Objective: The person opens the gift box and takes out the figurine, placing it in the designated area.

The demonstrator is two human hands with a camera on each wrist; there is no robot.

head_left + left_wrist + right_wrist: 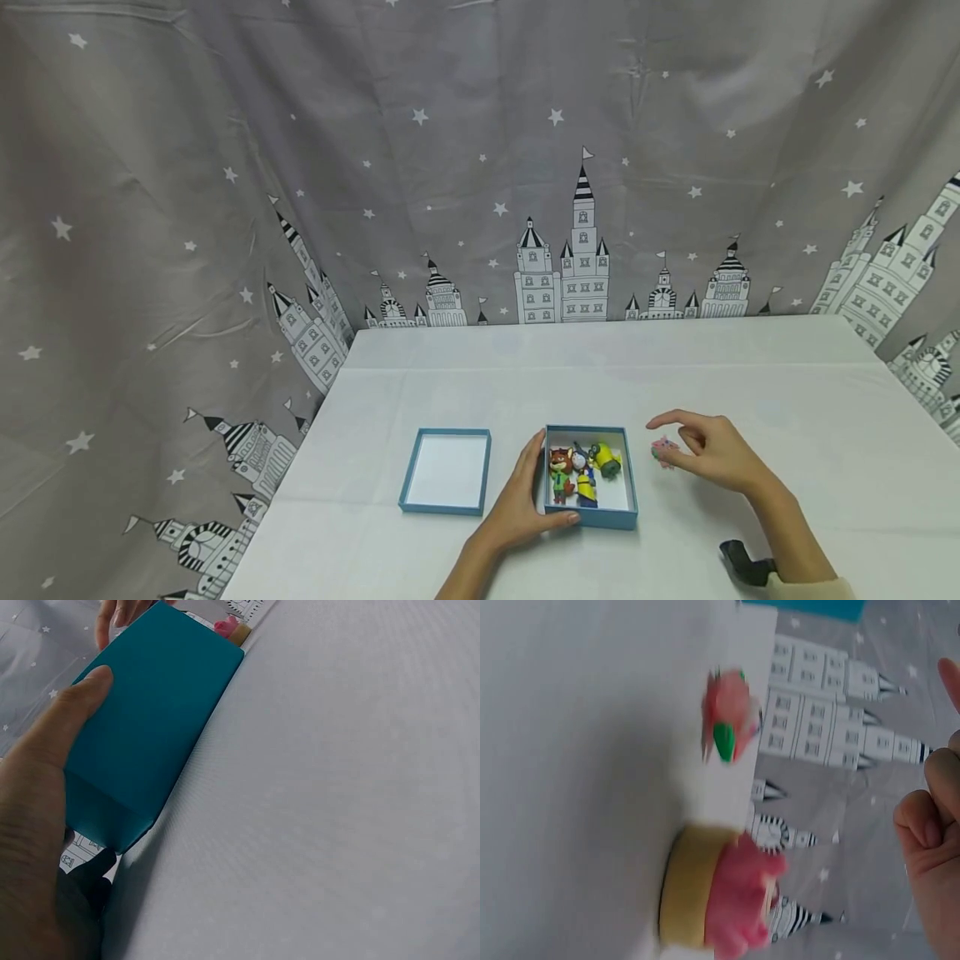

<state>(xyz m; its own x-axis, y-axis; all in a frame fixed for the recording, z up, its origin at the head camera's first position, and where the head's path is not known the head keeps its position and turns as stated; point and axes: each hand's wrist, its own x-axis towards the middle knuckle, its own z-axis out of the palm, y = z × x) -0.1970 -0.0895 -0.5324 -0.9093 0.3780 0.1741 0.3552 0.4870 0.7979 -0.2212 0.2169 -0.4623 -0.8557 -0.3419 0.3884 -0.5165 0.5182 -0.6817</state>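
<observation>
Left hand (517, 500) grips teal box (592, 517) holding three figurines (583, 473); right hand (712, 454), fingers loosely apart, hovers beside remaining pink figurine (663, 450); lid (447, 471) off.

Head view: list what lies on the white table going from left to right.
Empty blue lid → left hand gripping the box's left wall → blue box holding toy figures → small pink toy → right hand hovering beside that toy.
</observation>
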